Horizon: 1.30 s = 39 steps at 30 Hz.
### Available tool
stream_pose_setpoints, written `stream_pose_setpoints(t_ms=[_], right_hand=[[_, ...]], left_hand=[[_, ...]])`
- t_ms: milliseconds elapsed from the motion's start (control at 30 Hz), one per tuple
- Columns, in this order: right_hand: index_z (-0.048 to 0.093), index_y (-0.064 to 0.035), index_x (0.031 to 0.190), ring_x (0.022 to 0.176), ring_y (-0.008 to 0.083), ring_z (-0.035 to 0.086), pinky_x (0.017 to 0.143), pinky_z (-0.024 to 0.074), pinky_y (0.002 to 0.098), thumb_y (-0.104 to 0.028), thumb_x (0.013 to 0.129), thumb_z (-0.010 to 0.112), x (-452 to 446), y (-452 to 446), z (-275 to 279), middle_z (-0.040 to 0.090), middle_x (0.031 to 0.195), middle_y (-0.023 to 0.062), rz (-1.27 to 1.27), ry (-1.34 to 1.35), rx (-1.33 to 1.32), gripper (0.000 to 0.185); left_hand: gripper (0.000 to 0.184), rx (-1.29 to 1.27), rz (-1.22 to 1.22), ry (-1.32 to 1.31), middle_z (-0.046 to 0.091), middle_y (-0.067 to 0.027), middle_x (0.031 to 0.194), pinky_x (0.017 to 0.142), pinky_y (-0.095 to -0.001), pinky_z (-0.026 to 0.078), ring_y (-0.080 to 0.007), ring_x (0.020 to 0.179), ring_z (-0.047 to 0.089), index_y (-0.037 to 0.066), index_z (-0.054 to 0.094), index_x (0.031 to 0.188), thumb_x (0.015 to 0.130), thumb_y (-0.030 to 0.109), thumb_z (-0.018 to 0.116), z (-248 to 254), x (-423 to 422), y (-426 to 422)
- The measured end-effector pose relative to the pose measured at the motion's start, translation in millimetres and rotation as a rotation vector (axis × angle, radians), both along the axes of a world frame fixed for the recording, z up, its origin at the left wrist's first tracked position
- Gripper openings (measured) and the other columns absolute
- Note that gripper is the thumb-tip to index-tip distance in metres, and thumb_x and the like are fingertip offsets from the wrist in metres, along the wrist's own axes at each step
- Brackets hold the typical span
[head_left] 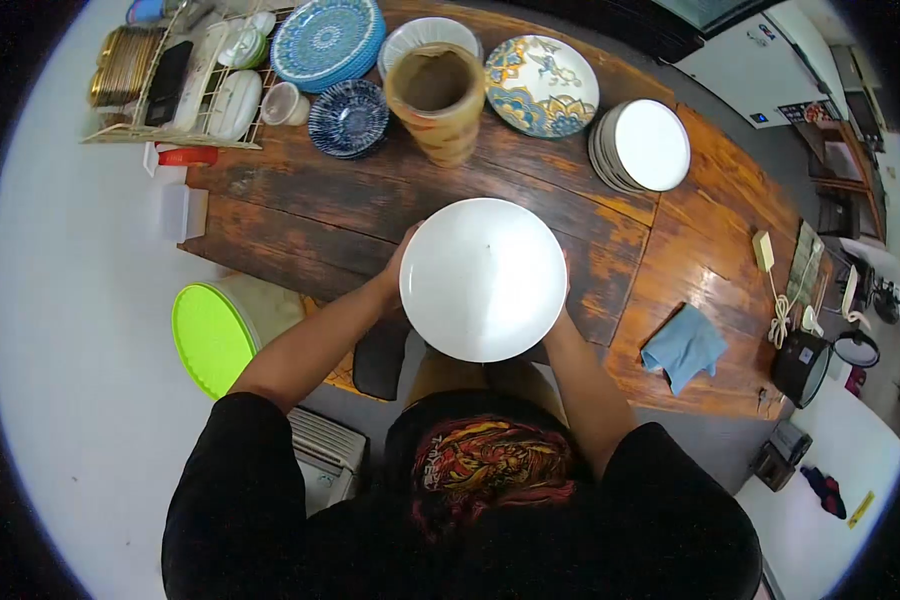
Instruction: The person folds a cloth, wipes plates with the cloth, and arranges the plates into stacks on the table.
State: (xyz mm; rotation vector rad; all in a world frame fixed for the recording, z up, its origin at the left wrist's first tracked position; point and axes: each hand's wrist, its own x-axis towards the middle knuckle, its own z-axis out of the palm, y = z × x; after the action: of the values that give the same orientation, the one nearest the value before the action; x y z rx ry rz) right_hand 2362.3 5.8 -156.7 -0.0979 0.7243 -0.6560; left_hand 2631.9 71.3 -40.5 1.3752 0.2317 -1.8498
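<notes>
A large, round white plate [482,280] is held up in front of my body, above the near edge of the wooden table. My left hand [401,255] grips its left rim, with most of the fingers hidden beneath it. On the opposite rim, my right hand [567,283] is wrapped around from below, and only a thin part of it shows. The plate's glossy surface faces me and catches the light. Whether other plates lie under it, I cannot tell.
Along the table's [300,195] far side stand a dish rack [240,100], blue plates [328,40], a dark blue bowl [348,118], a tall vase [435,115], a patterned plate [542,85] and stacked white plates [652,145]. A blue cloth [684,346] lies right; a green-lidded bucket [210,338] stands left.
</notes>
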Motion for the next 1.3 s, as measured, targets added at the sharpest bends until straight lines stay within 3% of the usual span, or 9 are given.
stream_pose_setpoints(t_ms=[433,467,600,667,833,867,1000,1133,1300], right_hand=[[0.049,-0.0054,0.140,0.109,0.0309,0.064,0.090,0.0571,0.0522,-0.045,0.098,0.049,-106.3,-17.8,-86.9,0.060,0.128,0.0194,-0.079,-0.203,0.104,0.057],[0.048,-0.0054,0.140,0.111,0.0316,0.063,0.092,0.0564,0.0514,-0.047,0.098,0.048,-95.5,-26.2,-43.3,0.060,0.129,0.0200,-0.079,-0.216,0.188,0.059],[0.042,-0.0081,0.146,0.117,0.0320,0.058,0.097,0.0531,0.0438,-0.058,0.099,0.039,-89.3,-28.9,66.3,0.052,0.139,0.0189,-0.074,0.231,-0.160,0.069],[0.037,-0.0189,0.150,0.130,0.0316,0.048,0.103,0.0446,0.0460,-0.061,0.097,0.037,-85.3,-22.9,123.2,0.040,0.151,0.0130,-0.039,0.408,-0.242,0.068],[0.032,-0.0107,0.151,0.133,0.0348,0.042,0.105,0.0382,0.0445,-0.083,0.083,0.041,-175.3,1.3,93.5,0.039,0.149,0.0176,0.041,0.768,0.072,0.100],[0.037,-0.0107,0.146,0.117,0.0291,0.042,0.094,0.0366,0.0396,-0.082,0.082,0.044,-181.0,11.0,100.1,0.039,0.132,0.0136,0.012,0.786,0.028,0.096],[0.049,-0.0124,0.127,0.069,0.0102,0.046,0.060,0.0369,0.0230,-0.076,0.083,0.054,-191.3,45.6,124.0,0.048,0.096,0.0026,-0.056,0.988,0.044,0.078],[0.046,-0.0095,0.134,0.103,0.0317,0.048,0.088,0.0409,0.0440,-0.082,0.081,0.049,-198.1,66.6,147.7,0.044,0.125,0.0116,0.228,1.164,0.067,0.090],[0.042,-0.0110,0.144,0.112,0.0355,0.050,0.088,0.0416,0.0456,-0.081,0.083,0.047,-203.5,74.4,158.3,0.040,0.142,0.0125,0.387,1.185,0.084,0.093]], left_hand=[[0.048,-0.379,-0.123,0.142,0.066,-0.0091,0.119,0.077,-0.0322,0.056,-0.0184,0.092,0.066,0.007,0.052,0.137,0.099,0.037,0.053,-46.7,-57.1,-51.7],[0.050,-0.384,-0.065,0.139,0.066,-0.0093,0.120,0.077,-0.0313,0.057,-0.0179,0.091,0.066,0.004,0.050,0.138,0.100,0.034,0.055,-70.3,-57.2,-50.4],[0.074,-0.020,-0.095,-0.607,0.065,-0.0180,0.120,0.090,-0.0389,0.052,-0.0274,0.108,0.062,-0.003,0.059,0.127,0.086,0.059,0.062,-40.3,-47.1,-29.9],[0.072,0.193,-0.287,-0.780,0.066,-0.0224,0.117,0.090,-0.0385,0.050,-0.0351,0.108,0.062,-0.008,0.066,0.112,0.079,0.057,0.064,25.6,-12.6,-8.6],[0.035,0.180,0.230,-1.526,0.065,-0.0190,0.079,0.067,-0.0462,0.051,-0.0360,0.072,0.062,0.000,0.062,0.070,0.076,0.035,0.062,28.2,168.6,53.8],[0.028,0.184,0.308,-1.562,0.064,-0.0199,0.081,0.068,-0.0464,0.050,-0.0358,0.075,0.061,0.002,0.059,0.068,0.076,0.029,0.062,78.4,197.5,56.8],[0.026,0.141,0.372,-2.014,0.063,-0.0202,0.092,0.075,-0.0456,0.049,-0.0393,0.082,0.059,0.001,0.059,0.093,0.082,0.024,0.059,93.0,355.4,68.2],[0.045,0.429,0.056,-1.960,0.059,-0.0178,0.114,0.084,-0.0479,0.049,-0.0410,0.098,0.057,0.006,0.053,0.119,0.083,0.033,0.061,94.9,451.6,63.7],[0.062,0.480,-0.098,-1.908,0.061,-0.0166,0.126,0.091,-0.0485,0.049,-0.0410,0.107,0.059,0.010,0.052,0.136,0.083,0.040,0.064,79.7,496.7,61.5]])
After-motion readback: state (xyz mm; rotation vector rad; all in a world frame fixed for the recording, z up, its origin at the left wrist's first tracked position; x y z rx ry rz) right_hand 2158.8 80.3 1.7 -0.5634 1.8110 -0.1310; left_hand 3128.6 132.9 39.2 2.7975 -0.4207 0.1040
